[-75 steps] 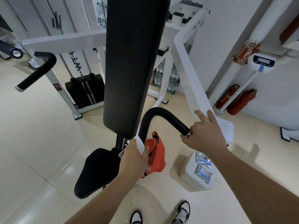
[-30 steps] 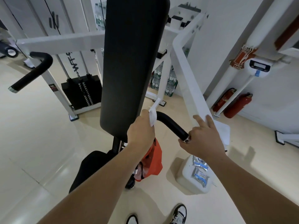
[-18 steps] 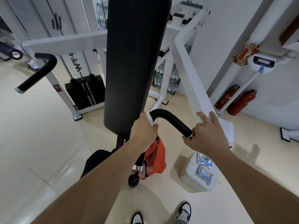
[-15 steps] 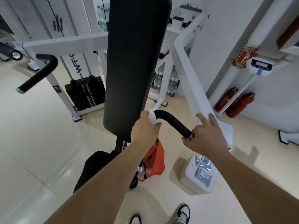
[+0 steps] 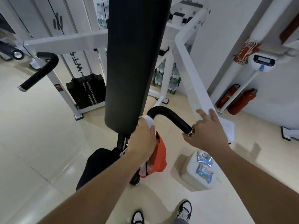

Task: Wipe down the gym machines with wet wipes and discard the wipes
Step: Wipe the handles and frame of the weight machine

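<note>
Left grip point(image 5: 142, 141) curls tight round the wet wipe point(image 5: 148, 122) on the black handle point(image 5: 169, 114); at 3 o'clock, right grip point(image 5: 208, 135) seems to pinch the handle's end.

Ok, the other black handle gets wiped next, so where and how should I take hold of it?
Probably wrap the wipe round the straight padded stretch of the far handle, between its bend and metal end cap. Come from the capped end, which hangs free over the floor; the bent end runs to the white frame.
</note>
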A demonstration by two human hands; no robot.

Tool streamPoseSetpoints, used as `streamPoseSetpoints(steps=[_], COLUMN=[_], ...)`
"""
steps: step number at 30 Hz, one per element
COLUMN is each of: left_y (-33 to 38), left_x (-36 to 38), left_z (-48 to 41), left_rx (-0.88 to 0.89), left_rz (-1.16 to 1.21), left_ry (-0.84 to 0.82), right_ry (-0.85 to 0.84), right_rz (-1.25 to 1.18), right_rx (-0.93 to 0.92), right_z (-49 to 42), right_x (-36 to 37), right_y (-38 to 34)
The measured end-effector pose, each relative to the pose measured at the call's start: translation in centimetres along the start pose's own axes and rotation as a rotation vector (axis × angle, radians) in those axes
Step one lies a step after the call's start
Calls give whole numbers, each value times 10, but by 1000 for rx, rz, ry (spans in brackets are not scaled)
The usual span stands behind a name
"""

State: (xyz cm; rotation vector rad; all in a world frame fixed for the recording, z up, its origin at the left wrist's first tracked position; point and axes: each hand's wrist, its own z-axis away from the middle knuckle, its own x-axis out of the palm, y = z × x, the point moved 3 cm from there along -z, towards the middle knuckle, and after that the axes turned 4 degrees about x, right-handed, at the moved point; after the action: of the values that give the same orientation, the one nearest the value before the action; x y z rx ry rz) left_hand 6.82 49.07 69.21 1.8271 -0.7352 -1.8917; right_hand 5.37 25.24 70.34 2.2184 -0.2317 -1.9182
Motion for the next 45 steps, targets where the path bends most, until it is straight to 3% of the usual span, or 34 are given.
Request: streamPoseSetpoints(steps=[3,10,17,23,28,32,34,37,41,43,45], left_y=[4,-31,26,13,-6,23,52,76,95,109,116], left_x=[-1,9,-19,-2,1,-5,-5,-4,22,50,71], left_z=[-12,61,-43,-6,32,-31,-57,-68,-63,-43,-26], left_rx=[3,-69,69,98,-53,215,399,609,947,1090,1167], left_rz=[95,26,11,-33,172,-184,-514,-845,-957,-979,-931], left_ry=[-14,-66,-154,4,-133,0,-53,-161,-232,-305,-330], right_ry=[2,45,36,70,60,31,31,-111,-176,-121,3], right_rz=[-17,-45,-59,-83,-91,-117,-133,-226,-627,-920,-978], right_rx=[-1,-7,-5,-17,-12,14,54,152,184,311,416], right_z=[2,3,2,2,1,1,2,5,11,14,14], right_x=[0,0,-4,-1,1,1,-4,-10,-17,-19,-17], right_y=[1,0,-2,-1,-1,1,2,7,31,39,35])
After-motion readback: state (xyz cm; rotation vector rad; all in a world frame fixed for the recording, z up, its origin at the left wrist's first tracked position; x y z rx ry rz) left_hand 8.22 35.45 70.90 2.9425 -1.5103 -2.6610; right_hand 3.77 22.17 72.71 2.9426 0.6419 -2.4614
